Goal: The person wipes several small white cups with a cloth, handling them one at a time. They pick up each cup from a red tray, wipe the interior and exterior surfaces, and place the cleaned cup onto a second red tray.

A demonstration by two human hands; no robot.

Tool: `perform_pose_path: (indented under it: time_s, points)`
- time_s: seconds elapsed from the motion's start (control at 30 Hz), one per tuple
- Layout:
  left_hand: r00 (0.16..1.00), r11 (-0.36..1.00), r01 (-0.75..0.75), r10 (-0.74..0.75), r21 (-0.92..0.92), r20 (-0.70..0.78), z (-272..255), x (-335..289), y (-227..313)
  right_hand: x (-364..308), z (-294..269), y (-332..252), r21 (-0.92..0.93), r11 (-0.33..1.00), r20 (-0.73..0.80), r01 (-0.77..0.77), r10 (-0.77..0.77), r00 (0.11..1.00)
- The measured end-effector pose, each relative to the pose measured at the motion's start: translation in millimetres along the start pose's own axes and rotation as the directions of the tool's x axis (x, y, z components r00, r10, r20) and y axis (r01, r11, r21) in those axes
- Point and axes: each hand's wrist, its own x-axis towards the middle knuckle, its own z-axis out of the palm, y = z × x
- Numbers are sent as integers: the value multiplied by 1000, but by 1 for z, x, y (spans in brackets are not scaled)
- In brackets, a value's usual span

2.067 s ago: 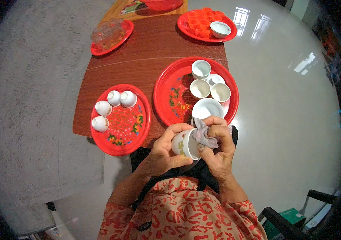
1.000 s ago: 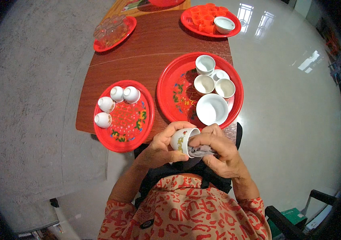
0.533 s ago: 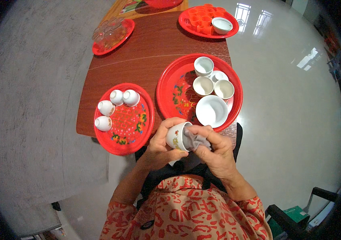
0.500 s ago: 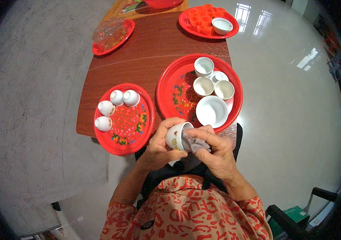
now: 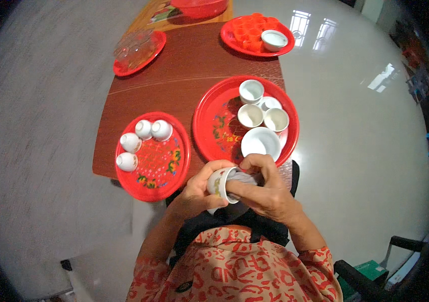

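Just off the table's near edge, my left hand (image 5: 199,191) is closed round a small white teacup (image 5: 218,184) with a printed flower pattern, its mouth tilted to the right. My right hand (image 5: 267,194) pushes a grey cloth (image 5: 243,177) into that mouth, with fingers inside the cup; part of the cloth is hidden by the fingers. Beyond my right hand lies a large round red tray (image 5: 207,100) with several white cups and a larger white bowl (image 5: 261,144). On a smaller red tray (image 5: 156,194) at the left, several white teacups (image 5: 131,143) stand upside down.
At the far right of the wooden table (image 5: 189,55) a red plate (image 5: 228,38) carries orange cups and a white bowl (image 5: 275,39). A red plate at far left holds clear glasses (image 5: 136,48). A red basin (image 5: 199,7) stands behind. A black chair armrest (image 5: 358,279) is at lower right.
My right hand's fingers have gone deeper into the teacup, taking the cloth inside. The whole scene sits slightly lower and further left in the view.
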Motion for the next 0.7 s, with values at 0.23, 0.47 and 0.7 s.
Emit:
perform_pose_path:
  time_s: [0.23,0.47,0.7]
  points:
    - [999,966,-16,6,257,39,1,1,-1,-3,1,1,10,991,130,-134,131,983]
    - [991,927,-80,36,366,127,6,1,1,-13,-5,6,287,916,317,-281,186,930]
    - [986,983,-61,33,171,162,4,-3,5,-18,-17,9,585,758,294,-289,134,946]
